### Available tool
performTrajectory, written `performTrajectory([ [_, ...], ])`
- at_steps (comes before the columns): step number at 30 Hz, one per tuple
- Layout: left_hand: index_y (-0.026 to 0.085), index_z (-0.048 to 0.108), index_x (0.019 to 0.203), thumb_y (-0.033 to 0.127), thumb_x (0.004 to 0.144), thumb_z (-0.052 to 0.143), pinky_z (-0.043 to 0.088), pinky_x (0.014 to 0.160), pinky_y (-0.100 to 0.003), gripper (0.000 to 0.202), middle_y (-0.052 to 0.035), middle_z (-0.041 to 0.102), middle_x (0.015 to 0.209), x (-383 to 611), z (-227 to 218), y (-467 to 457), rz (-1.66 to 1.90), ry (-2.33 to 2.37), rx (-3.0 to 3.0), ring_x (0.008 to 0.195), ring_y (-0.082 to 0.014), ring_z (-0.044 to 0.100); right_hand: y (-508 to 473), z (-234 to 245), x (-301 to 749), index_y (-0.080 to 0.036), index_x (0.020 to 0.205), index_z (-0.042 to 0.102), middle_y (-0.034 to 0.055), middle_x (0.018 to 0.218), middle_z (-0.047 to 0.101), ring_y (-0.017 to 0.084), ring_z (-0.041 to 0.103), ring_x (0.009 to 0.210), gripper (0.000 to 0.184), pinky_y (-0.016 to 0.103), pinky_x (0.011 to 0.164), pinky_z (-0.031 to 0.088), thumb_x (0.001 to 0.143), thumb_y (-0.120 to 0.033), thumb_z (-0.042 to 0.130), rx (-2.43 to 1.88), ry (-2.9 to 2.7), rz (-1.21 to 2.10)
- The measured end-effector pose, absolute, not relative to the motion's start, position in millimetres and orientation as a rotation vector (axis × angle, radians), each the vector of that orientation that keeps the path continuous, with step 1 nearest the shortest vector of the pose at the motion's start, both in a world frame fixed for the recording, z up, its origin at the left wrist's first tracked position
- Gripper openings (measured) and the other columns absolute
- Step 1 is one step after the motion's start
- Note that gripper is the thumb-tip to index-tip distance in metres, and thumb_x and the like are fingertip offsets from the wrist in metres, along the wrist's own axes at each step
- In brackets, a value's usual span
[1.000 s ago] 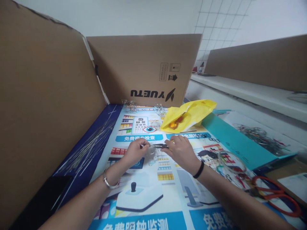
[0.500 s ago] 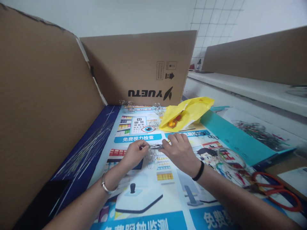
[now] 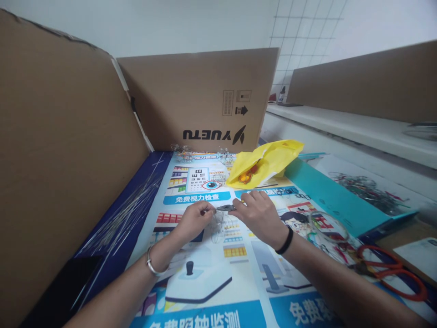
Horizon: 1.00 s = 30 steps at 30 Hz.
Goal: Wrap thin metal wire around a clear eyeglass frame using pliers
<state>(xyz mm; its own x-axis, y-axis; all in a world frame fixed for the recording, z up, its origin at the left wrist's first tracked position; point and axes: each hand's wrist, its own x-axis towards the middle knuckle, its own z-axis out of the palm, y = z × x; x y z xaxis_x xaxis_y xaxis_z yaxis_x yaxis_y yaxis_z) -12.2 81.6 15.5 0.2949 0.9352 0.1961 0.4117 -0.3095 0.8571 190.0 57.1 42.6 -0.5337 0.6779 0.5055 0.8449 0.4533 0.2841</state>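
Observation:
My right hand (image 3: 259, 216) is closed around a pair of pliers (image 3: 224, 207), whose metal jaws point left. My left hand (image 3: 196, 219) is closed in a pinch at the tips of the jaws, on a thin wire piece (image 3: 218, 224) that loops down below the fingers. The exact shape of the wire is blurred. Both hands are over the printed poster (image 3: 205, 259) that covers the table. Beyond them lies a yellow bag (image 3: 273, 159) with an orange item (image 3: 246, 176) at its opening.
Straight wires (image 3: 119, 218) lie at left, near a dark flat object (image 3: 61, 291). Scissors with orange handles (image 3: 403, 273) and a wire coil (image 3: 329, 226) are at right. A teal box (image 3: 321, 196) holds tangled wire pieces (image 3: 365, 189). Cardboard panels (image 3: 191, 95) stand behind and left.
The plier jaws and the wire have turned slightly between my hands. Both hands stay almost in place, and the whole view has shifted a little.

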Motion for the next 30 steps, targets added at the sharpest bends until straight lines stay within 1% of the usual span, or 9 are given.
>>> performTrajectory([
  [3, 0.016, 0.058, 0.066, 0.019, 0.07, 0.049, 0.039, 0.06, -0.023, 0.01, 0.0, 0.057, 0.066, -13, 15, 82, 0.916, 1.159, 1.829, 0.063, -0.0124, 0.05, 59, 40, 191, -0.019, 0.084, 0.062, 0.0055, 0.075, 0.055, 0.018, 0.04, 0.072, 0.029, 0.031, 0.067, 0.021, 0.084, -0.044, 0.048, -1.308, -2.387, -0.702],
  [7, 0.015, 0.056, 0.068, 0.021, 0.072, 0.05, 0.038, 0.056, -0.021, 0.01, 0.0013, 0.053, 0.061, -14, 12, 83, 0.859, 1.092, 1.73, 0.057, -0.0104, 0.047, 61, 38, 191, -0.019, 0.085, 0.062, 0.005, 0.076, 0.056, 0.018, 0.042, 0.074, 0.029, 0.03, 0.067, 0.022, 0.082, -0.046, 0.05, -1.337, -2.397, -0.663],
  [11, 0.014, 0.056, 0.068, 0.024, 0.072, 0.051, 0.036, 0.053, -0.02, 0.011, 0.0017, 0.05, 0.061, -15, 11, 84, 0.858, 1.083, 1.691, 0.056, -0.0096, 0.044, 61, 42, 191, -0.021, 0.083, 0.062, 0.0046, 0.077, 0.057, 0.019, 0.043, 0.076, 0.028, 0.03, 0.066, 0.022, 0.08, -0.047, 0.053, -1.37, -2.444, -0.64],
  [15, 0.015, 0.055, 0.066, 0.022, 0.071, 0.05, 0.034, 0.052, -0.02, 0.011, 0.0021, 0.047, 0.06, -14, 12, 83, 0.866, 1.124, 1.72, 0.056, -0.0094, 0.042, 57, 50, 189, -0.02, 0.083, 0.062, 0.0059, 0.078, 0.057, 0.02, 0.043, 0.079, 0.026, 0.031, 0.068, 0.023, 0.079, -0.044, 0.055, -1.321, -2.479, -0.697],
  [21, 0.016, 0.052, 0.061, 0.023, 0.07, 0.049, 0.032, 0.053, -0.02, 0.013, 0.0038, 0.043, 0.057, -12, 13, 82, 0.889, 1.161, 1.735, 0.055, -0.0092, 0.039, 48, 57, 182, -0.017, 0.082, 0.061, 0.0069, 0.077, 0.054, 0.021, 0.041, 0.078, 0.024, 0.033, 0.068, 0.022, 0.08, -0.04, 0.055, -1.292, -2.443, -0.81],
  [30, 0.016, 0.051, 0.061, 0.025, 0.071, 0.048, 0.029, 0.05, -0.02, 0.013, 0.0054, 0.039, 0.055, -10, 12, 81, 0.91, 1.179, 1.631, 0.051, -0.0081, 0.035, 47, 50, 182, -0.016, 0.08, 0.06, 0.0079, 0.076, 0.053, 0.021, 0.039, 0.076, 0.026, 0.035, 0.068, 0.022, 0.081, -0.041, 0.053, -1.301, -2.39, -0.81],
])
